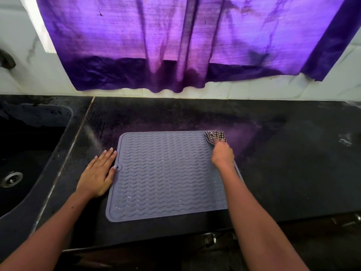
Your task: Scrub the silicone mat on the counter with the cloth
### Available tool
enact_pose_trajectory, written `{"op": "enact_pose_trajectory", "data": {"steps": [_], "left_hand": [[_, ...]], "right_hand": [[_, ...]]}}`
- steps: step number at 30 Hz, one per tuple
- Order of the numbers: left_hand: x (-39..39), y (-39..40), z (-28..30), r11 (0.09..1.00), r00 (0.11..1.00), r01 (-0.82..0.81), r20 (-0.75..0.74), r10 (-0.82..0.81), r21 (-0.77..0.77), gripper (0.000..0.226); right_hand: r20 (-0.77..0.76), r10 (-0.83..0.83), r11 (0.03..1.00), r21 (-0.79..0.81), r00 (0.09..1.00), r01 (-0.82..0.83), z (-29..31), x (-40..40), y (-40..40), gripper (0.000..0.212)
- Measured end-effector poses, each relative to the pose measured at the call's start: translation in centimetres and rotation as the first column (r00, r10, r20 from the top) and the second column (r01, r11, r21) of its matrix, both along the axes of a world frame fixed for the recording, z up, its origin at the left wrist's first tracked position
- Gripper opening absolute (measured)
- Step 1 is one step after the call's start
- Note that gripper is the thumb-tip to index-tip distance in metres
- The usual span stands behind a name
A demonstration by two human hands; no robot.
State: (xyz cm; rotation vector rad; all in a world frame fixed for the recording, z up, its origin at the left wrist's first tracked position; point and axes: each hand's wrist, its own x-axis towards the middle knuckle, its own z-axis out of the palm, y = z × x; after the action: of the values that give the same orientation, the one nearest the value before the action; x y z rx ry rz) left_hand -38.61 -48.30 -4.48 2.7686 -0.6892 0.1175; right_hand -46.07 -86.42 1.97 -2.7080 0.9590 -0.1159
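The mat lies flat on the dark counter, its near edge close to the counter's front edge. The left hand rests flat, fingers straight, on the counter against the mat's left edge, thumb on a small tab there. The right hand grips the checked cloth, bunched at the mat's far right corner. Bare counter spreads right and behind. A sink sits left; a curtain hangs beyond.
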Motion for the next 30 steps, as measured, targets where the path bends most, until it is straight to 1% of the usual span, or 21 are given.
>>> {"op": "enact_pose_trajectory", "data": {"steps": [2, 3, 9, 10, 11, 14, 16, 20, 22, 23, 26, 30], "left_hand": [[0.0, 0.0, 0.0, 1.000, 1.000, -0.002, 0.004, 0.002, 0.002, 0.075], [-0.1, 0.0, 0.0, 1.000, 1.000, -0.003, 0.003, 0.003, 0.005, 0.075], [-0.1, -0.1, 0.1, 1.000, 1.000, -0.001, -0.004, 0.001, 0.014, 0.076], [-0.1, -0.1, 0.1, 1.000, 1.000, -0.002, -0.006, 0.002, 0.020, 0.077], [-0.1, -0.1, 0.1, 1.000, 1.000, -0.001, -0.006, 0.001, 0.026, 0.077], [-0.1, -0.1, 0.2, 1.000, 1.000, -0.006, -0.009, 0.006, 0.031, 0.077], [-0.1, -0.1, 0.3, 0.999, 1.000, -0.007, -0.010, 0.007, 0.037, 0.078], [-0.2, -0.2, 0.3, 0.999, 1.000, -0.010, -0.007, 0.011, 0.037, 0.077], [-0.2, -0.2, 0.3, 1.000, 1.000, -0.006, -0.005, 0.006, 0.030, 0.077], [-0.2, -0.2, 0.3, 1.000, 1.000, -0.005, -0.007, 0.005, 0.031, 0.077], [-0.2, -0.2, 0.3, 0.999, 1.000, -0.010, -0.006, 0.010, 0.034, 0.076], [-0.2, -0.3, 0.4, 0.999, 1.000, -0.010, 0.003, 0.010, 0.034, 0.076]], "right_hand": [[0.016, 0.057, 0.994, -0.089, 0.998, -0.056, -1.5, -0.3, 0.6, 0.053], [0.019, 0.062, 0.993, -0.102, 0.998, -0.060, -1.9, -0.2, 0.6, 0.056], [0.030, 0.063, 0.997, -0.052, 0.998, -0.061, -1.1, -0.3, -0.2, 0.054], [0.031, 0.051, 0.999, -0.005, 0.998, -0.051, -0.7, -0.4, -0.6, 0.052], [0.038, 0.011, 0.997, 0.080, 0.999, -0.014, -0.1, -0.3, -1.1, 0.050], [0.046, -0.118, 0.922, 0.377, 0.992, 0.092, 2.8, 0.2, -3.2, 0.042], [0.037, -0.149, 0.902, 0.414, 0.988, 0.120, 4.0, 0.2, -3.8, 0.038], [-0.024, -0.117, 0.963, 0.241, 0.993, 0.119, 3.4, -1.0, -1.3, 0.036], [-0.074, -0.069, 0.984, 0.158, 0.995, 0.080, 2.4, -1.4, 0.4, 0.036], [-0.062, -0.028, 0.994, 0.103, 0.998, 0.034, 1.5, -1.5, 1.0, 0.040], [-0.020, 0.102, 0.995, 0.006, 0.995, -0.102, -1.0, -2.0, 2.1, 0.058], [-0.040, 0.131, 0.987, -0.085, 0.991, -0.134, -3.0, -2.6, 2.2, 0.057]]}}
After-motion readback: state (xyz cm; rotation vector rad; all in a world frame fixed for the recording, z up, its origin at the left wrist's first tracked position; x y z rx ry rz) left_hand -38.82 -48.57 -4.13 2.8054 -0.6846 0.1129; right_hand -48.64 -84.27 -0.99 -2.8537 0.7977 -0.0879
